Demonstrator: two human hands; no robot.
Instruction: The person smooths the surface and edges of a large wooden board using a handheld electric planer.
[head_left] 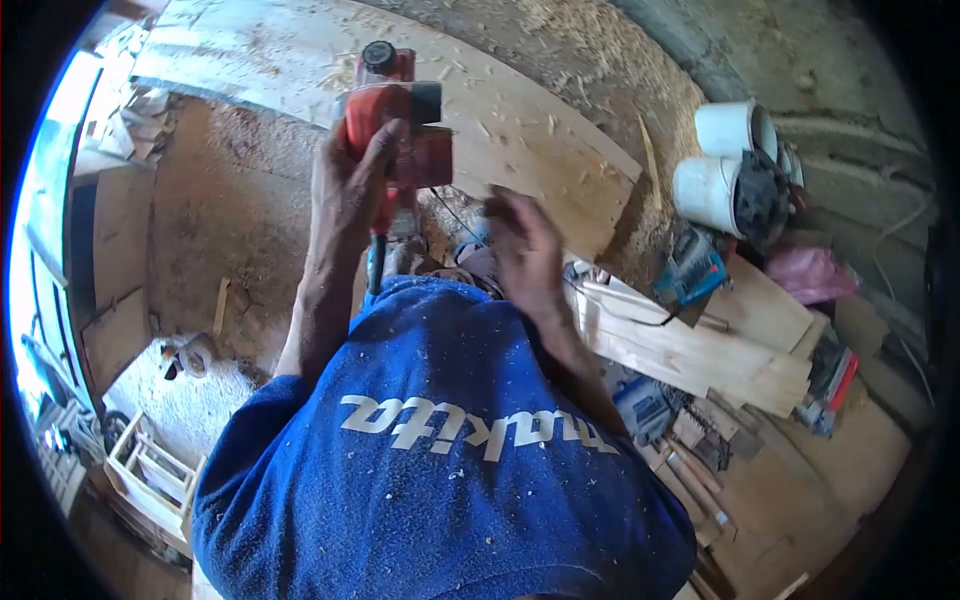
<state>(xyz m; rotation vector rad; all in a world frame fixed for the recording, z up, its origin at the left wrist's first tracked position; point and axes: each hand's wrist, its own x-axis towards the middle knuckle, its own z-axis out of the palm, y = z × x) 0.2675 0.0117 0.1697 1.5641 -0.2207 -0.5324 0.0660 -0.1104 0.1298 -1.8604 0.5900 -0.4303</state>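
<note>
Gripped by its red handle, an electric planer (425,150) with a black front knob is in my left hand (352,185), whose fingers and thumb are wrapped round the handle. In this view the planer overlaps the edge of a wide wooden board (510,150) scattered with shavings. A black cord (376,262) leaves the rear of the handle and runs down toward my body. To the right of the planer, my right hand (528,255) is raised with its fingers loosely bent and nothing visible in them. A thin dark line (447,207) runs between the planer and this hand.
Two white buckets (712,190) stand at the right by the wall, close to a black bag (765,198). Cut boards (690,345), a blue-labelled package (690,270) and a blue tool (645,408) lie at the right. Shavings (600,60) cover the floor beyond the board.
</note>
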